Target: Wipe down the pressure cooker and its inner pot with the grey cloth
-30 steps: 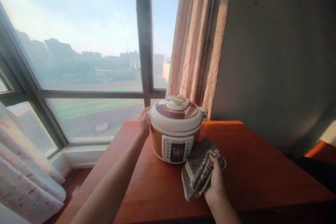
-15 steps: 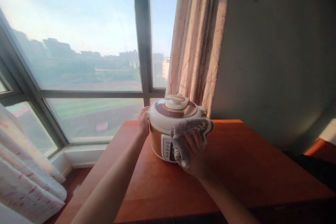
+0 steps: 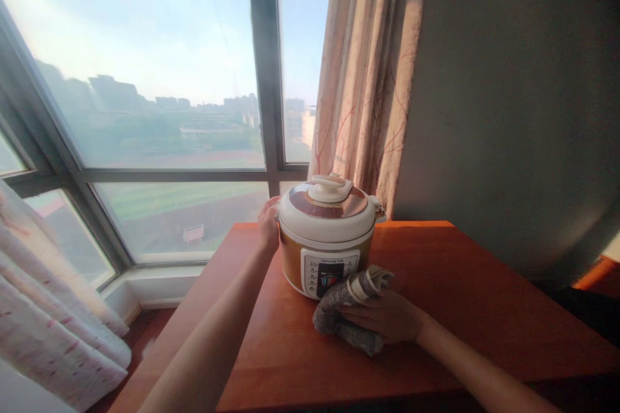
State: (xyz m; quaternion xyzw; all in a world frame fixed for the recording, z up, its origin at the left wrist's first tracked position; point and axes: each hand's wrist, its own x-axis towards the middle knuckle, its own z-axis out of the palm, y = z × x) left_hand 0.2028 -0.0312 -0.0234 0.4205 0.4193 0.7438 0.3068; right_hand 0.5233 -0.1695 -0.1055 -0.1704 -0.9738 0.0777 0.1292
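A white and brown electric pressure cooker stands upright on the wooden table, lid on, its control panel facing me. My left hand grips the cooker by its left side handle, with the fingertips partly hidden behind it. In my right hand is a grey fluffy towel with a pale striped edge. The towel lies bunched against the lower front of the cooker, just below and right of the panel, covering its lower right corner.
The reddish-brown table reaches out on both sides of the cooker. Behind it are a large window and a beige curtain. A pale curtain hangs at the left, and a grey wall stands at the right.
My right hand and the towel have moved down from the cooker's upper right front to its lower front, uncovering most of the panel. My left hand stays at the handle.
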